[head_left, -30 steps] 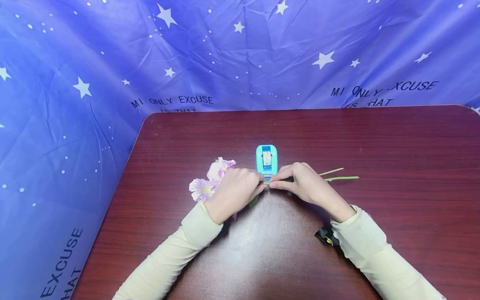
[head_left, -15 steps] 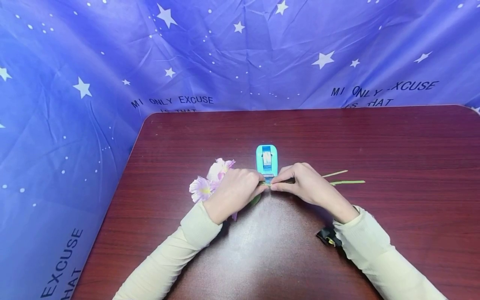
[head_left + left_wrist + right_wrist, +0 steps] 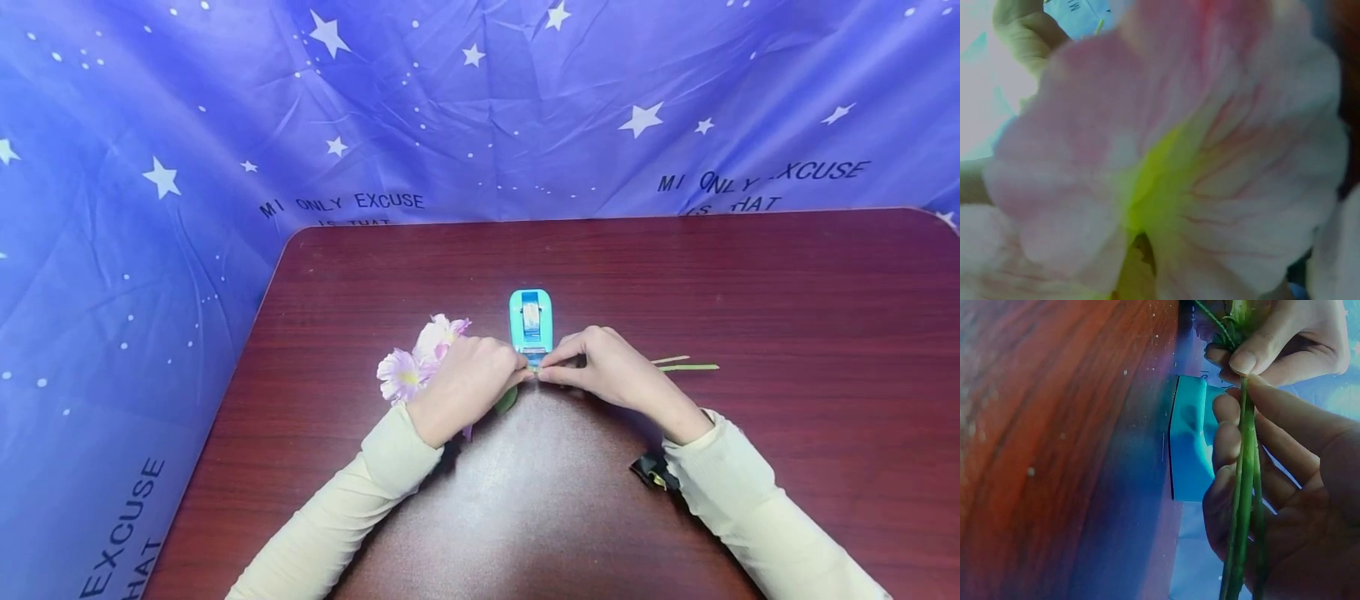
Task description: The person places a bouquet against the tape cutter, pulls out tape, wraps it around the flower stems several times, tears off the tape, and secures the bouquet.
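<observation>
The left hand (image 3: 472, 379) has its thumb and forefinger pressed together, with barely a gap between them, pinching a bundle of thin green artificial stems (image 3: 1245, 481) just below the blossoms. The right hand (image 3: 611, 371) pinches the same bundle immediately to the right, its thumb and forefinger nearly closed and its tips next to those of the left hand; its other fingers are bent behind the stems, which run along its palm and stick out on its right side, the bare ends near the table's middle. The pale pink-and-white fabric flowers (image 3: 401, 377) lie to the left of the left hand, partly hidden by it, and a green leaf (image 3: 507, 402) shows on its near side. In the left wrist view a blurred blossom with a yellow-green centre covers most of what can be seen. Just on the far side of the fingertips stands a turquoise plastic tape dispenser (image 3: 547, 321) with a clear roll in it, its near end close to both hands. A small black object with a bit of yellow (image 3: 655, 472) lies near the right cuff, too unclear to identify. The table (image 3: 495, 517) is glossy reddish-brown wood grain, and a blue-violet cloth (image 3: 487, 108) printed with white stars and black lettering hangs along its far and left sides.
</observation>
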`<state>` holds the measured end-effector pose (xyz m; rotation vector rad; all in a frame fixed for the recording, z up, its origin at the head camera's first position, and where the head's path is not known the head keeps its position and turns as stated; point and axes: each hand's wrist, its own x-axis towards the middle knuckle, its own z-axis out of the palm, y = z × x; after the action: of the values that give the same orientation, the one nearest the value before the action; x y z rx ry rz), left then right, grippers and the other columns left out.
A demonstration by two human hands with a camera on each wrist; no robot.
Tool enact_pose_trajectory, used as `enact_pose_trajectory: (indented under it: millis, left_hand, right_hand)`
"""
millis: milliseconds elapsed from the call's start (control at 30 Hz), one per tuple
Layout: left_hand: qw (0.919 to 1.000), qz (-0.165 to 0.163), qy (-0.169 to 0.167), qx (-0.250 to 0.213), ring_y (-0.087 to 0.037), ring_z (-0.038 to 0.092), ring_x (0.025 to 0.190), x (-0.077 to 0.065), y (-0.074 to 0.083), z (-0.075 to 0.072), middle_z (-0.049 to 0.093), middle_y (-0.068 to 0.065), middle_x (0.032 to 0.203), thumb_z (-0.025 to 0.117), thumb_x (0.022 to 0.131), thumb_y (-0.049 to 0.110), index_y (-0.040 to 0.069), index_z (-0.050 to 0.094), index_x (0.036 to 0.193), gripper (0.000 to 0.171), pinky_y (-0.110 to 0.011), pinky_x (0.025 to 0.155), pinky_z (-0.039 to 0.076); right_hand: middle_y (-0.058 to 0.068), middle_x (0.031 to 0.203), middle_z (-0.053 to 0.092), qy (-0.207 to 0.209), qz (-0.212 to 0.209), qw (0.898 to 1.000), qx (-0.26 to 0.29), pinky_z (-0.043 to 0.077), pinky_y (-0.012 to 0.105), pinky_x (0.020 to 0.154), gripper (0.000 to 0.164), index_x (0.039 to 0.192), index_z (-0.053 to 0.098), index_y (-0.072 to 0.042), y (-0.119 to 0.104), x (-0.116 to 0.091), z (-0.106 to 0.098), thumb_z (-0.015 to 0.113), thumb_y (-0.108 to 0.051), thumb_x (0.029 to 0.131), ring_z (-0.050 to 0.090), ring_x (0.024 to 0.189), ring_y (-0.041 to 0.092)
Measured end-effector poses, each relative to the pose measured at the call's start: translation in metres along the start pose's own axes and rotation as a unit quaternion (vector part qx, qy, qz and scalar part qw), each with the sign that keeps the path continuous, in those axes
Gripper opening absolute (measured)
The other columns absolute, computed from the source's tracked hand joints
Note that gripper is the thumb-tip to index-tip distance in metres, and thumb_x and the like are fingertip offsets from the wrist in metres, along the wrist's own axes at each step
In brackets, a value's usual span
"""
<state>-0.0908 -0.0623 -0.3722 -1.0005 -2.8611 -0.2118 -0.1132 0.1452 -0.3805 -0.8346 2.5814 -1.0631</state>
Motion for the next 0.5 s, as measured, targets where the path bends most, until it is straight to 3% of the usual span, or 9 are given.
enact_pose_trajectory:
  millis: [267,500]
  left_hand:
    - [0.9993,0.004,0.014,0.034,-0.011,0.055,0.050,-0.0002,0.0003,0.0034,0.058,0.005,0.056,0.068,0.093,0.034,0.020,0.069,0.070,0.027,-0.032,0.050,0.050]
    - [0.9986,0.004,0.028,0.044,-0.013,0.052,0.048,-0.0015,0.0009,0.0043,0.053,0.005,0.053,0.069,0.093,0.033,0.019,0.064,0.064,0.032,-0.031,0.048,0.048]
  right_hand:
    - [0.000,0.067,0.069,-0.055,0.076,0.993,0.074,0.045,0.024,0.053,0.016,0.096,0.078,-0.011,-0.0027,0.0022,-0.0030,0.070,-0.024,0.093,0.062,0.056,0.015]
    - [-0.002,0.064,0.069,-0.011,0.091,0.994,0.052,0.045,0.024,0.054,0.031,0.072,0.076,-0.014,-0.0060,0.0096,0.0012,0.067,-0.032,0.094,0.062,0.059,0.013]
